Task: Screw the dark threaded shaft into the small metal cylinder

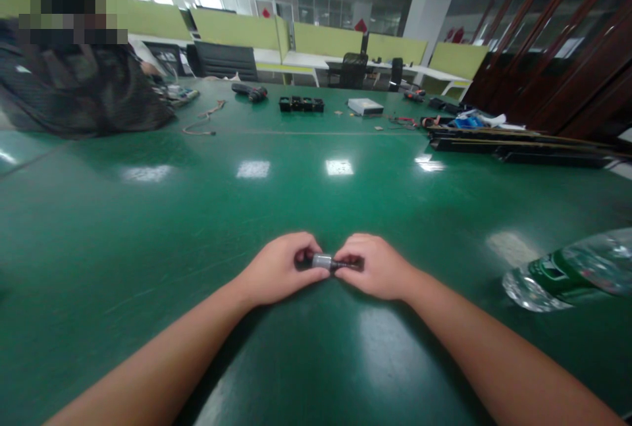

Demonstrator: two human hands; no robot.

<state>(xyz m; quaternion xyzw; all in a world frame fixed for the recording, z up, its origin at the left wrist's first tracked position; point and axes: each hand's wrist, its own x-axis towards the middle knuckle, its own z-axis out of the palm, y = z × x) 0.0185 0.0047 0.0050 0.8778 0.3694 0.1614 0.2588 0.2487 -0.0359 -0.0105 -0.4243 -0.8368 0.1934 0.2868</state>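
Note:
Just above the green table, a small dark cylindrical thing with a grey band (322, 261) lies level between my two hands. My left hand (284, 268) is closed around its left end, with the thumb along the near side. My right hand (375, 266) pinches the thin dark part at its right end between thumb and fingers. The fingers hide both ends, so its exact kind cannot be made out. The hands are close together, with the grey band showing in the gap.
A clear plastic bottle with a green label (563, 278) lies at the right. Across the table are a black block of square units (301, 104), a white box (365, 106), a drill-like tool (250, 92), a cable (202, 122) and long dark strips (518, 144). A person (83, 90) is at far left.

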